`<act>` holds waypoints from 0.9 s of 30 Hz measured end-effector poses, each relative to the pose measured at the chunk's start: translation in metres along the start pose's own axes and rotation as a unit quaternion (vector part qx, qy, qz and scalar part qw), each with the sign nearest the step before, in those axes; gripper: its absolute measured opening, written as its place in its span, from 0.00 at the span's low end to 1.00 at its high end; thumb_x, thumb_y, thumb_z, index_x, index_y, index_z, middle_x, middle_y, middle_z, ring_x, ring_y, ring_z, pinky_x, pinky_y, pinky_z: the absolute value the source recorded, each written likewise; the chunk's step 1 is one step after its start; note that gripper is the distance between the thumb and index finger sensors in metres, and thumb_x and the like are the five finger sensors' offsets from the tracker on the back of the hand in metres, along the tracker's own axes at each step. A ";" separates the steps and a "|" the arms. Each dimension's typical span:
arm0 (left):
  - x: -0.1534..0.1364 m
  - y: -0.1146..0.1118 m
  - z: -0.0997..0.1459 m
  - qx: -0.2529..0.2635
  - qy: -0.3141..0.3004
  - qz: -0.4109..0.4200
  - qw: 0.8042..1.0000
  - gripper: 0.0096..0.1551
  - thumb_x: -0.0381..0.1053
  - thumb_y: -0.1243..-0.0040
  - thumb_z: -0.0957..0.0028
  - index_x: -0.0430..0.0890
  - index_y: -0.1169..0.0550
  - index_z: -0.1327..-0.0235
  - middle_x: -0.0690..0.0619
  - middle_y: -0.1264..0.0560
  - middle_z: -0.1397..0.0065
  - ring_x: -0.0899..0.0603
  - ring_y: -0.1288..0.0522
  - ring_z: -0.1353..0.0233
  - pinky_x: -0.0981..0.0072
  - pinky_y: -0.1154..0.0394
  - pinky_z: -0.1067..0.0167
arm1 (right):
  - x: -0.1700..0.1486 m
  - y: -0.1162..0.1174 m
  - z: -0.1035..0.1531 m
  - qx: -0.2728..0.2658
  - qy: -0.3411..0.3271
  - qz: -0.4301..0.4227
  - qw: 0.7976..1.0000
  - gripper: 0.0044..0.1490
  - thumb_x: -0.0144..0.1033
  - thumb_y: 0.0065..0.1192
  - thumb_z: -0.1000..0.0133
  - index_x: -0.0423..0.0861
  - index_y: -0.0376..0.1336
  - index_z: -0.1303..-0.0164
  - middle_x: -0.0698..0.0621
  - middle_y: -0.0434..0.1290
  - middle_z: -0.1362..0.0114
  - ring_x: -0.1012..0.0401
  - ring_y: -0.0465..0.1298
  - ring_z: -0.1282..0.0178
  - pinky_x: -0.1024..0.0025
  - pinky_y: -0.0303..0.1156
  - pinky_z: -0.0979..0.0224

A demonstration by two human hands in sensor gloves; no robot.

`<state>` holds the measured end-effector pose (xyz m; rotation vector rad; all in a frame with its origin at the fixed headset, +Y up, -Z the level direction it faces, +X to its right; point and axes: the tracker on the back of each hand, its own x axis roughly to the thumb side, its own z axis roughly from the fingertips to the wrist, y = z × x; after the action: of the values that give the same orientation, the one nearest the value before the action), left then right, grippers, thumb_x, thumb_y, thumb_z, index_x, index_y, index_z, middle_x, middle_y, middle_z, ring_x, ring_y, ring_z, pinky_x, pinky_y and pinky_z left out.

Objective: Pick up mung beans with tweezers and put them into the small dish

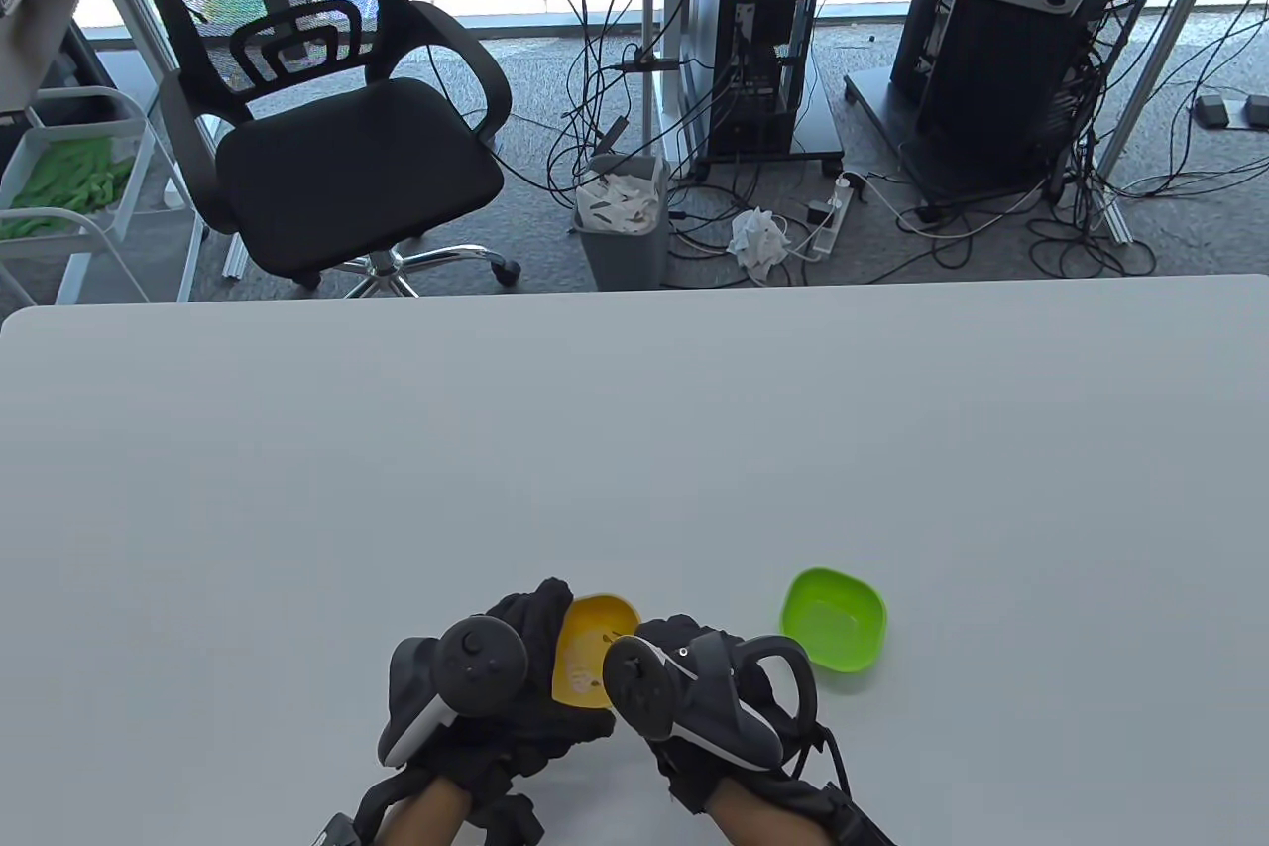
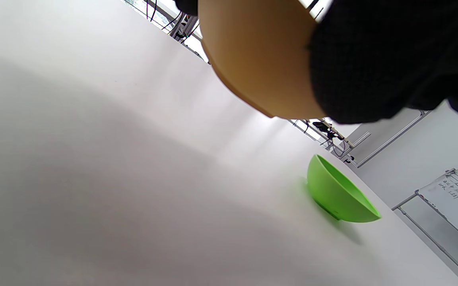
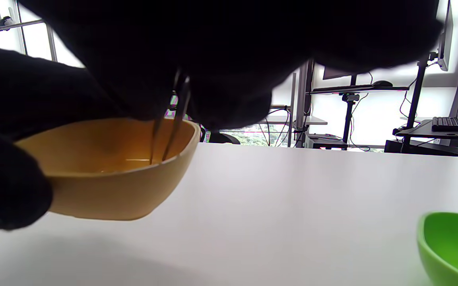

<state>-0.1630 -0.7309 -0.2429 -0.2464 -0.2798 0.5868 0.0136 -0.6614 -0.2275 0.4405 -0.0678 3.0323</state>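
Left hand (image 1: 516, 677) grips yellow dish (image 1: 590, 653), lifted off table — right hand (image 1: 709, 697) pinches tweezers (image 3: 169, 123), tips inside dish.

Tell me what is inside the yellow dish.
The tweezers' tips reach down into the yellow dish, which the left hand holds lifted off the table. Small dark specks, probably beans, show inside; the right hand covers part of it.

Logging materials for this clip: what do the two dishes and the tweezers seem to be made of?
Yellow dish: probably plastic, matte, one uniform colour with thick rounded walls. Green dish: likely the same moulded plastic, smooth with a soft sheen. Tweezers: thin, dark, narrow prongs reaching into the yellow dish, possibly metal; backlighting leaves this open.
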 end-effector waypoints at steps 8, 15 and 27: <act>0.000 0.000 0.000 -0.001 -0.002 -0.003 1.000 0.76 0.69 0.22 0.63 0.44 0.55 0.16 0.44 0.50 0.14 0.29 0.54 0.14 0.29 0.62 0.24 | 0.002 0.007 -0.005 0.008 -0.001 0.008 1.000 0.22 0.39 0.74 0.48 0.37 0.78 0.52 0.41 0.82 0.58 0.66 0.79 0.71 0.66 0.81 0.64; 0.000 -0.001 -0.001 -0.003 0.005 -0.005 1.000 0.76 0.69 0.21 0.63 0.44 0.55 0.16 0.44 0.50 0.14 0.29 0.53 0.14 0.29 0.62 0.24 | 0.002 0.008 -0.004 0.006 -0.012 0.007 1.000 0.21 0.39 0.74 0.48 0.38 0.79 0.54 0.42 0.83 0.59 0.66 0.79 0.72 0.66 0.81 0.64; -0.004 0.005 -0.001 0.003 0.011 0.000 1.000 0.76 0.68 0.21 0.63 0.45 0.55 0.16 0.44 0.50 0.14 0.30 0.53 0.14 0.29 0.62 0.24 | -0.128 -0.018 0.042 -0.112 0.165 -0.120 0.973 0.21 0.39 0.74 0.48 0.37 0.79 0.55 0.42 0.83 0.60 0.67 0.78 0.72 0.67 0.81 0.65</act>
<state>-0.1682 -0.7291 -0.2458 -0.2475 -0.2577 0.5840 0.1499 -0.6546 -0.2232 -0.0697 -0.3078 2.7706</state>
